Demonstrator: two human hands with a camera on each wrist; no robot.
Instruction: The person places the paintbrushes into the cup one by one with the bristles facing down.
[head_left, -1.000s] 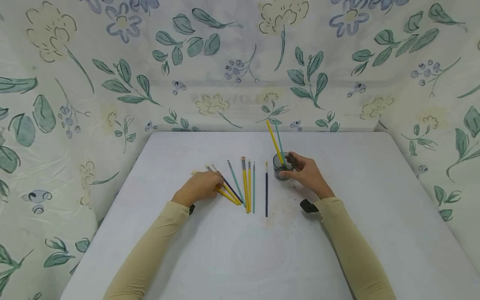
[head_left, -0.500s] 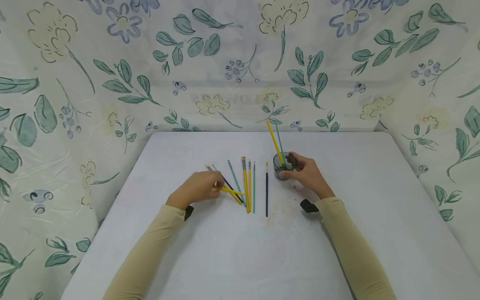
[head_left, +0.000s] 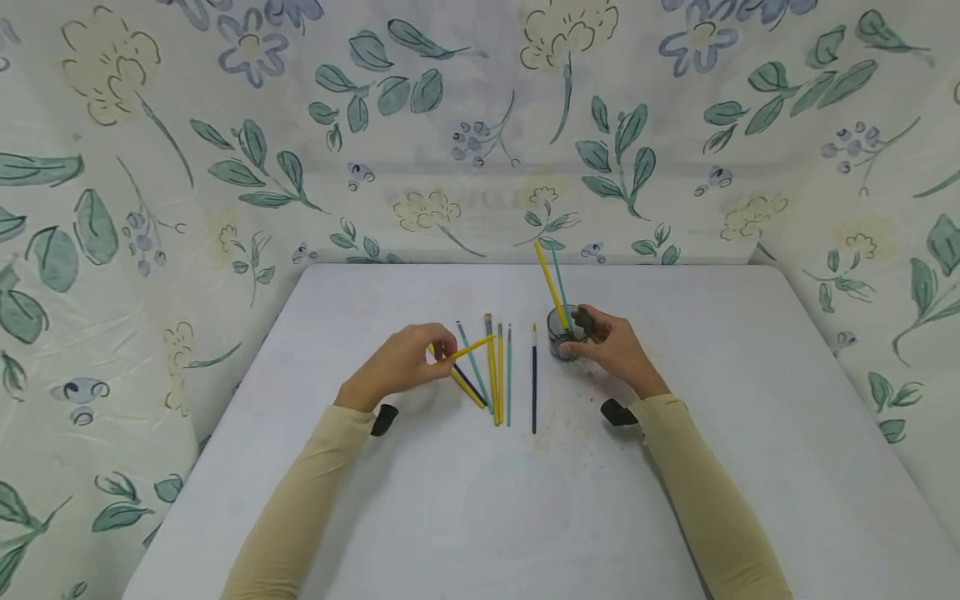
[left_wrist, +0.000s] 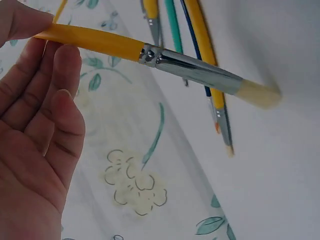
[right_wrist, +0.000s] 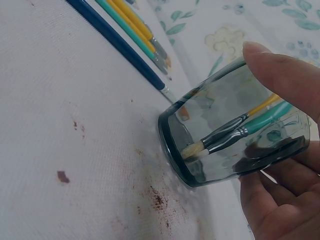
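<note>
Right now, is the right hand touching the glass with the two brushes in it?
Touching. The right wrist view shows the right hand with its fingers wrapped round the glass.

Setting: I read this as a makeshift recording corner set up for painting or craft work, not a furnished room. Evidence I can see from my feed:
- A plain white rectangular desk (head_left: 465,517) with rounded far corners, its surface speckled with brown stains (right_wrist: 155,197).
- A crinkled pale plastic sheet printed with green leaves and blue and cream flowers (head_left: 225,167), hung as a backdrop behind the desk and down both sides, hiding whatever lies beyond.
- A row of slim paintbrushes with yellow, teal and dark blue handles (head_left: 498,371) laid out on the desk.
- A small clear dark-tinted glass tumbler (head_left: 564,333) with two brushes standing in it.
</note>
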